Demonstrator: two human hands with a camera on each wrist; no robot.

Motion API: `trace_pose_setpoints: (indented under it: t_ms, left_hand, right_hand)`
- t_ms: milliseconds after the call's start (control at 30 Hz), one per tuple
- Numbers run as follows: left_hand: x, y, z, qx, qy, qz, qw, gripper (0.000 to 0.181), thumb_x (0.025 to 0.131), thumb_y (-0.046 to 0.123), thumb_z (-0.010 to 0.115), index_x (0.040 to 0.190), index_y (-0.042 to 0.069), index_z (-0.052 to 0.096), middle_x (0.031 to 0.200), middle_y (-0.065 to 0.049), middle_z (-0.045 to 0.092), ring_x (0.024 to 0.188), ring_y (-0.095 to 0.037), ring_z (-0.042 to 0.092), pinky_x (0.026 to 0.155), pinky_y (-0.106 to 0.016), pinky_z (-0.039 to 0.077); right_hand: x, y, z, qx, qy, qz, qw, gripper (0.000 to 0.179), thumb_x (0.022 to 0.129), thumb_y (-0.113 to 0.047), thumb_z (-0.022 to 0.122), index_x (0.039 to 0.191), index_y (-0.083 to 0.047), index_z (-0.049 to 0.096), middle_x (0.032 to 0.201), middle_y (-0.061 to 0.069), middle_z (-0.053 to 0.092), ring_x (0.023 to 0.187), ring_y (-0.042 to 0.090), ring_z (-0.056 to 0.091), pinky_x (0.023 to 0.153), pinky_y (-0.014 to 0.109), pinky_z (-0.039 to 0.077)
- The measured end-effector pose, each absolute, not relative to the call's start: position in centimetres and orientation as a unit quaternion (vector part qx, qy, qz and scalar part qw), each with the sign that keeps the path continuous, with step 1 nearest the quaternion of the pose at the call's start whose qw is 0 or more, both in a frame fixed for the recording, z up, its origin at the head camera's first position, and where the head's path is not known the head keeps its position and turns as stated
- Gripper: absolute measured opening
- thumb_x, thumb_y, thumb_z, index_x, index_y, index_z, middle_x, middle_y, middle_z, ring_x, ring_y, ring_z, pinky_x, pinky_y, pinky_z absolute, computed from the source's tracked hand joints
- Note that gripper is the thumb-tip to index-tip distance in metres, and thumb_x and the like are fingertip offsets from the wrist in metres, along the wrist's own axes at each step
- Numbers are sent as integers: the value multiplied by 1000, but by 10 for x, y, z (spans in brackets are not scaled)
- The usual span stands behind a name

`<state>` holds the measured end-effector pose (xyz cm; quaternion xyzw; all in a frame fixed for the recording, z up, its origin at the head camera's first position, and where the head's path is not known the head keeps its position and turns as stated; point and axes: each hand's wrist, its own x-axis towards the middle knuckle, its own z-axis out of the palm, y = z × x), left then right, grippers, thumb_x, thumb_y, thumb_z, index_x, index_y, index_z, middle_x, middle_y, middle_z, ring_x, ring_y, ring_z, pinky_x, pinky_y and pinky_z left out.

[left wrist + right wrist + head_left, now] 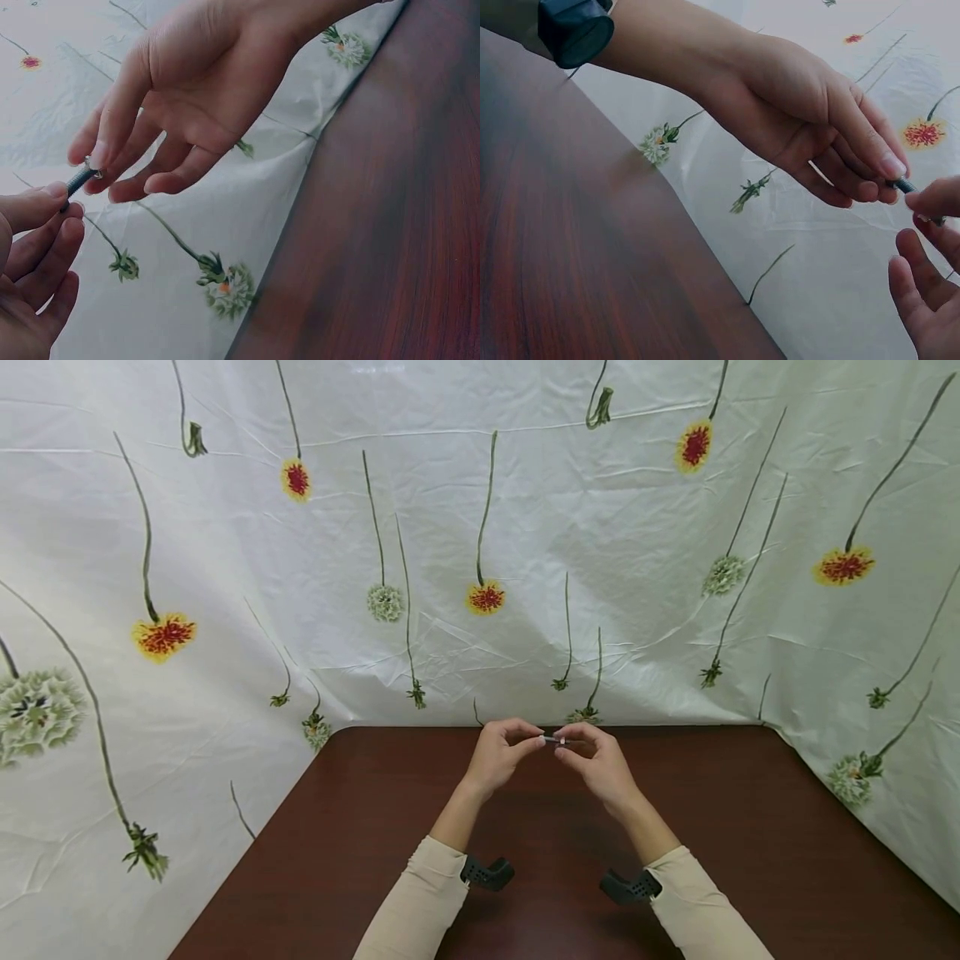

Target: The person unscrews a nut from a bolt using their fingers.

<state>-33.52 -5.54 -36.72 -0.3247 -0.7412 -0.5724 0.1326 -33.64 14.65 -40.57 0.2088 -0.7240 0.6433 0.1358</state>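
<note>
A thin threaded bolt [551,740] is held crosswise between both hands above the far edge of the table. My left hand [497,758] pinches one end with thumb and fingertips. My right hand [604,770] pinches the other end, where a small shiny piece [93,168], perhaps a nut, shows by the fingertips. The left wrist view shows the dark thread of the bolt [78,180] between the two grips. From the right wrist view, the bolt [906,186] slants between the hands; fingers partly hide both ends, so how the shiny piece sits on it cannot be told.
The dark red-brown wooden table [420,810] spreads beneath both arms. Behind it hangs a white cloth [600,527] printed with flowers, meeting the table's far edge. A black device [487,873] is strapped to each wrist.
</note>
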Motion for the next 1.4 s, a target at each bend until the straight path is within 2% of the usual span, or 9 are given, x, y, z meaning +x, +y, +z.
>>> trace_pose_setpoints:
  t_ms: [167, 300, 400, 533, 600, 800, 1067, 1200, 1400]
  left_hand:
    - [-336, -55, -367, -328, -739, -574, 130, 12, 94, -5, 72, 104, -12, 74, 101, -23, 74, 94, -37, 70, 80, -35, 54]
    - [-335, -55, -367, -324, -743, -570, 133, 13, 94, -5, 73, 104, -12, 74, 101, -22, 74, 94, -37, 70, 80, -35, 53]
    - [-335, -54, -366, -320, -746, -568, 134, 13, 94, -4, 73, 104, -12, 74, 100, -21, 74, 94, -36, 70, 79, -34, 53]
    - [-335, -54, -366, -316, -747, -568, 135, 11, 93, -4, 74, 103, -8, 76, 100, -19, 75, 94, -33, 70, 80, -34, 53]
    - [-335, -54, -366, -316, -748, -568, 135, 10, 93, -4, 74, 102, -7, 76, 100, -19, 75, 94, -33, 70, 80, -34, 53]
    - [-336, -54, -368, -316, -748, -568, 135, 9, 93, -5, 73, 102, -7, 77, 99, -19, 75, 94, -33, 70, 79, -35, 53]
    - [-338, -55, -369, -318, -742, -575, 133, 9, 93, -5, 74, 101, -7, 76, 98, -20, 75, 93, -32, 70, 79, -31, 52]
    - [-337, -54, -369, -319, -743, -572, 134, 10, 93, -5, 74, 102, -7, 76, 99, -19, 75, 94, -33, 70, 79, -33, 53]
    - [-336, -54, -368, -317, -749, -565, 137, 10, 93, -4, 74, 102, -7, 77, 100, -18, 75, 94, -32, 70, 80, -35, 53]
  right_hand:
    - [-337, 146, -406, 203, -713, 660, 122, 34, 102, -9, 67, 132, 4, 59, 127, 24, 61, 112, 37, 63, 89, 38, 56]
    - [-337, 144, -405, 158, -721, 663, 122, 30, 106, -18, 63, 125, 5, 64, 116, 23, 67, 106, 42, 66, 88, 45, 56]
    - [-338, 143, -403, 128, -726, 665, 120, 32, 107, -21, 61, 117, 9, 67, 104, 20, 72, 95, 35, 70, 89, 51, 55]
    - [-339, 144, -403, 108, -722, 675, 106, 34, 107, -22, 62, 114, 11, 66, 91, 14, 73, 83, 20, 71, 90, 57, 52]
    - [-339, 145, -403, 106, -721, 677, 102, 31, 106, -19, 63, 114, 11, 67, 89, 11, 73, 82, 20, 70, 90, 56, 53]
    - [-338, 148, -401, 136, -731, 659, 118, 20, 100, -6, 70, 115, 6, 68, 102, 17, 71, 90, 28, 67, 84, 47, 55]
    - [-336, 150, -402, 173, -733, 645, 132, 25, 96, 1, 71, 120, 6, 64, 118, 24, 64, 99, 27, 65, 80, 31, 53]
    - [-336, 149, -402, 164, -736, 645, 126, 29, 101, -10, 70, 126, 3, 63, 119, 22, 65, 101, 30, 65, 83, 38, 54]
    - [-336, 146, -402, 132, -741, 648, 117, 32, 106, -24, 63, 120, 4, 67, 107, 21, 70, 89, 23, 68, 89, 55, 53]
